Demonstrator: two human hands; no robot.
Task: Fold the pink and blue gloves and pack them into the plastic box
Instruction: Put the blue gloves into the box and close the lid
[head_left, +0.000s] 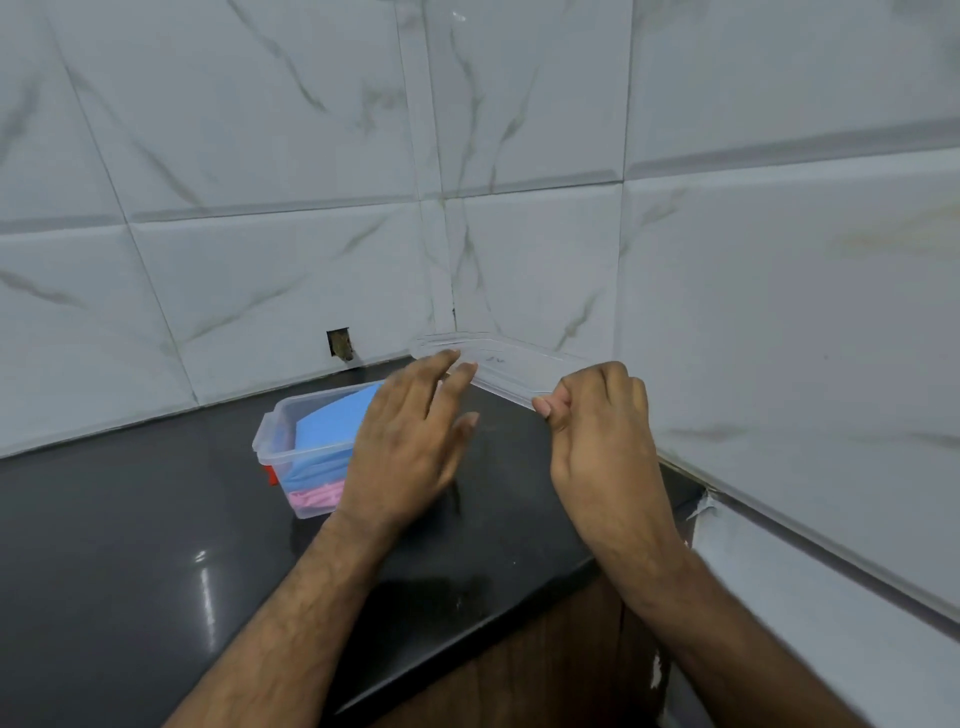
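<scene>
On counter (130, 545), plastic box (291, 441) long axis runs near-left to far-right.

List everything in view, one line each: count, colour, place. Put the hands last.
plastic box: one, clear with a red latch, on the counter left of centre, open.
blue glove: one, folded, on top inside the box.
pink glove: one, at the bottom of the box under the blue.
lid: one, clear, held up near the wall corner.
counter: one, glossy black.
wall tiles: white marbled, behind and to the right.
left hand: open, fingertips at the lid's edge.
right hand: pinching the lid's near edge.
</scene>
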